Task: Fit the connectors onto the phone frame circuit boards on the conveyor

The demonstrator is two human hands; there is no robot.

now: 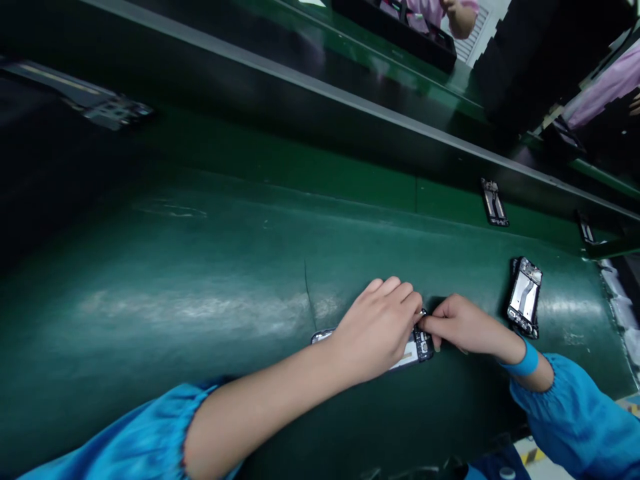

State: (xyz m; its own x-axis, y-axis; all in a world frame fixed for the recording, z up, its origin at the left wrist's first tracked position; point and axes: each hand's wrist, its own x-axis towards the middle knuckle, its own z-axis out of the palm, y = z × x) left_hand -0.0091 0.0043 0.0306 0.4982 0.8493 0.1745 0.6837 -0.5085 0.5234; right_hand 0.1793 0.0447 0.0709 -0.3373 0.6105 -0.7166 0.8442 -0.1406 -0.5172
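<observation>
Both hands are working close together on a phone frame [417, 347] that is lying flat on the green table [200, 300], near its front edge. The left hand [377, 327] is lying over the frame, palm down, covering most of it, with its fingers curling toward the frame's right end; whether its grip is closing on the frame or only pressing it down cannot be told. The right hand [463, 325] is meeting it from the right, its fingertips pinching at the frame's right end, just touching the left hand's fingertips; what they are pinching is too small to tell. A blue band [525, 363] is sitting on the right wrist. Just beyond the right hand, a second frame [524, 297] is lying apart. Farther back, a third frame [494, 202] is resting near a grey rail [300, 80]. At the far left, another part [100, 107] is lying in shadow. Past the rail, a co-worker's hand [457, 17] is showing above a black tray [400, 30].
</observation>
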